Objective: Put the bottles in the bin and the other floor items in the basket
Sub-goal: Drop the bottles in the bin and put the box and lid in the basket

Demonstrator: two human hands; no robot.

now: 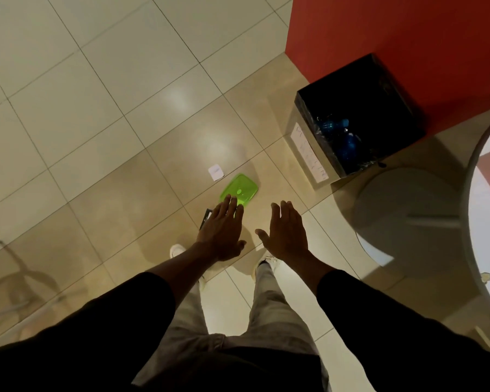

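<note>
Left hand (224, 230) and right hand (287, 233) both spread, empty, above the floor (96, 123); green lid (242, 189) beyond the left fingertips; blue bottles (347, 137) in the bin (309, 154)

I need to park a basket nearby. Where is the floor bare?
The floor left of the white paper slip is bare tile. It is crowded around the green lid, the dark item beside it, and the bin.

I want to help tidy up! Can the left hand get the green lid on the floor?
Probably yes. The open, empty left hand is above the green lid, nothing between them, though the person would likely need to bend down.
</note>
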